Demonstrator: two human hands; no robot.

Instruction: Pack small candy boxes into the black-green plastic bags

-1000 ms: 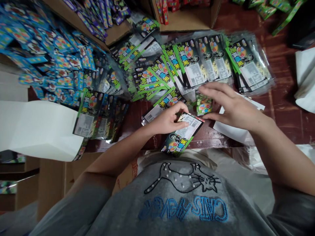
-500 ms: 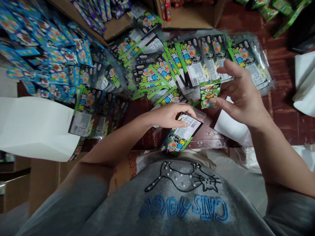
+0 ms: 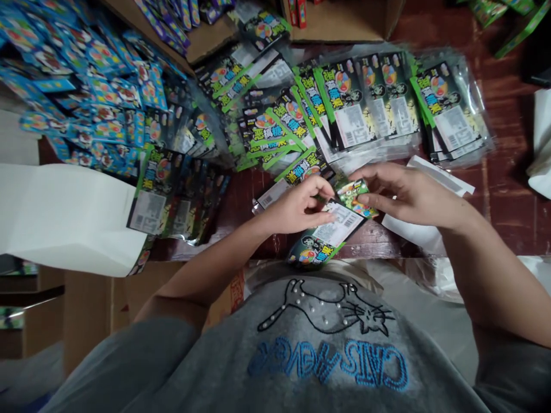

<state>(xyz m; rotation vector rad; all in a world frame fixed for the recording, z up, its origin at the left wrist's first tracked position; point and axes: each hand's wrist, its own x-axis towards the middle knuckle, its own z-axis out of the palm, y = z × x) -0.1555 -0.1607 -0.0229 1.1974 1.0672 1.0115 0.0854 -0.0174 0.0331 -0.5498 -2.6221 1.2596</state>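
A: Since the earlier frame: brought the small green packet (image 3: 352, 194) down and tilted it; drew in the right grip (image 3: 404, 192) from a wide spread. Packet where now?

B: Between both grips, just right of the left grip (image 3: 297, 209), at the upper right edge of the black-and-green pouch (image 3: 316, 246). Cannot tell whether inside or merely against that edge.

A: State of each grip?

B: Left: clamped on the pouch, with thumb across the white label (image 3: 344, 225). Right: pinched on the packet, with thumb on the near face and fingers past the far side.

A: Risks from here?

B: Might bend a packet corner or crease the pouch edge, if pressed harder at this slant. Might lose the packet sideways from a slack thumb. Might slip the pouch toward the grey shirt (image 3: 314, 355), if held too lightly on the left; note its lower end at the worktop (image 3: 241, 201) edge.

A: Close by?

B: Just beyond the left grip, another pouch (image 3: 297, 172): could be dragged along by a stray knuckle. Just below the right grip, white paper (image 3: 413, 232). Well left of both, blue packets (image 3: 112, 97), heaped.
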